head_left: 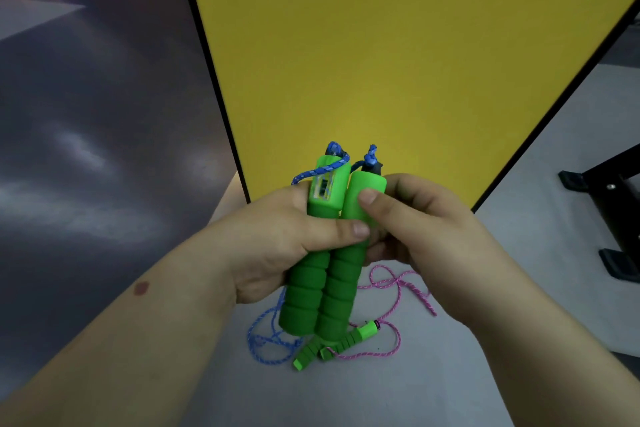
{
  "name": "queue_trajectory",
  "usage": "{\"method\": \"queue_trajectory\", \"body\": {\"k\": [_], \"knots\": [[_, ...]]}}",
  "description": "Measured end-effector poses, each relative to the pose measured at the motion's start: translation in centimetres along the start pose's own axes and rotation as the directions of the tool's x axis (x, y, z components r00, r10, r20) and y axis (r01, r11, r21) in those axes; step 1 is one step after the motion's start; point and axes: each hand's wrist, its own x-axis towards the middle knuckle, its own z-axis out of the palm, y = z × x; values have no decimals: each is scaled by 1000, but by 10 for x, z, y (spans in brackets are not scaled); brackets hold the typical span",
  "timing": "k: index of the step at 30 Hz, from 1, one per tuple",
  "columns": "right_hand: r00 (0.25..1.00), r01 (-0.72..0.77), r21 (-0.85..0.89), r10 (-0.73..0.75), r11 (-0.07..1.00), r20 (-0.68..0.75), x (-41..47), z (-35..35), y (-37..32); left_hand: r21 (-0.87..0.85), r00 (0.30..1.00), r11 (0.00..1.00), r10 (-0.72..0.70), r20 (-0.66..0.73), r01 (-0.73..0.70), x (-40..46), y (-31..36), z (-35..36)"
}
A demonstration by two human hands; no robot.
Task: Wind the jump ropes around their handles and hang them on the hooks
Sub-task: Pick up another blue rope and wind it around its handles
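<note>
Two green foam handles (322, 288) of the blue jump rope stand upright side by side in front of me. My left hand (277, 246) wraps both from the left, thumb across them. My right hand (422, 229) grips the right handle from the right, thumb on its top part. The blue rope (266, 333) leaves the handle tops and hangs down to the floor in loose loops. On the floor below lies a second jump rope, pink (391, 288), with its two green handles (346, 343) lying crossed. No hooks are in view.
A tall yellow panel (398, 62) with a black frame stands right behind the handles. Dark shiny floor spreads to the left. Black metal feet of a stand (609, 218) sit on the light floor at the right.
</note>
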Motion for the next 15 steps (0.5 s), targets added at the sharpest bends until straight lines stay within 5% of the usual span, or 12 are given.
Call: {"method": "queue_trajectory", "body": {"k": [5, 9, 12, 15], "knots": [[1000, -9, -202, 7, 979, -12, 2, -5, 2, 104, 998, 993, -57, -26, 59, -1, 0, 3], [977, 143, -333, -188, 932, -105, -2, -6, 3, 372, 984, 911, -150, -100, 177, -5, 3, -2], [940, 333, -429, -329, 840, 86, -10, 3, -2, 775, 976, 598, -190, -108, 202, -5, 2, 1], [913, 386, -535, -396, 751, 102, -8, 11, 7, 936, 988, 329, -128, -89, 127, -2, -2, 11]]}}
